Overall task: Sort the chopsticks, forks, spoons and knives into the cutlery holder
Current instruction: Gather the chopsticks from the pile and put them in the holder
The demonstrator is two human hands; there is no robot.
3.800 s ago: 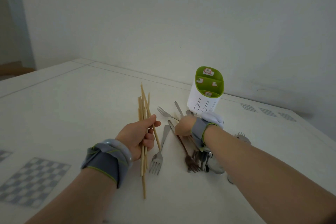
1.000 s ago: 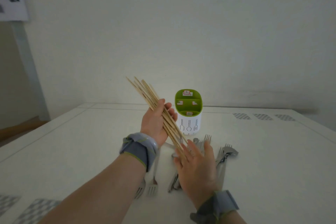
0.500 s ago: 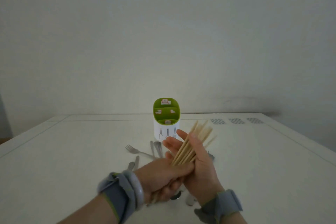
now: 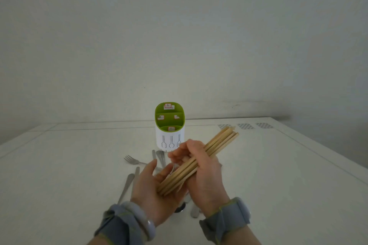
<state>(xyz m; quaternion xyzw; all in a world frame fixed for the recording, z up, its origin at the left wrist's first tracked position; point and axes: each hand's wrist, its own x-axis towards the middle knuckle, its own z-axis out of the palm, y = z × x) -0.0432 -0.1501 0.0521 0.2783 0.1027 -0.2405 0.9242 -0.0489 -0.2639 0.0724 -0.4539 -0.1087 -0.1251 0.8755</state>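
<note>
The right hand point(image 4: 205, 175) is closed around a bundle of pale wooden chopsticks point(image 4: 201, 161), which slant up to the right above the white counter point(image 4: 69, 165). The left hand point(image 4: 151, 191) lies open, palm up, under the bundle's lower ends. Behind them stands the green-and-white plastic cutlery holder point(image 4: 169, 125), upright, its compartments empty. Steel forks point(image 4: 132, 161) lie scattered on the counter beneath the hands.

The light is dim, flat and greyish, with no single source showing. The wall point(image 4: 179, 36) darkens toward the corners. A soft dark smear of shadow lies along the wall's foot at far right. The table point(image 4: 59, 165) edges bow outward from wide-angle distortion. The holder point(image 4: 169, 125) looks fairly sharp; the near wrists blur slightly. No glare.
</note>
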